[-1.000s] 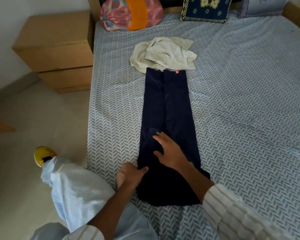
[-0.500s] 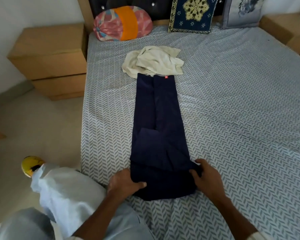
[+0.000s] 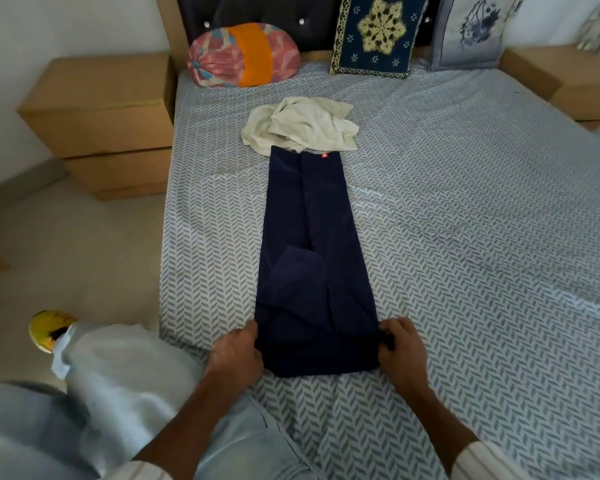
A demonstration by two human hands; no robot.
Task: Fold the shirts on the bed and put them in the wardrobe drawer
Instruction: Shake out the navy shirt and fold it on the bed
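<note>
A navy shirt (image 3: 312,237) lies on the bed (image 3: 465,220) as a long narrow strip, its sides folded inward, a small red tag at its far end. My left hand (image 3: 236,355) grips the near left corner of the strip. My right hand (image 3: 399,348) pinches the near right corner. A crumpled cream shirt (image 3: 302,124) lies just beyond the navy one, touching its far end. The wardrobe drawer is out of view.
A round pink and orange bolster (image 3: 243,55), a navy patterned cushion (image 3: 374,34) and a grey cushion (image 3: 471,29) stand at the headboard. Wooden nightstands flank the bed, one left (image 3: 101,116), one right (image 3: 575,77). My knee in pale trousers (image 3: 125,375) rests at the bed's left edge.
My right hand left the middle of the navy shirt and took hold of its near right corner. My left hand now grips the near left corner. The camera tilted up.
</note>
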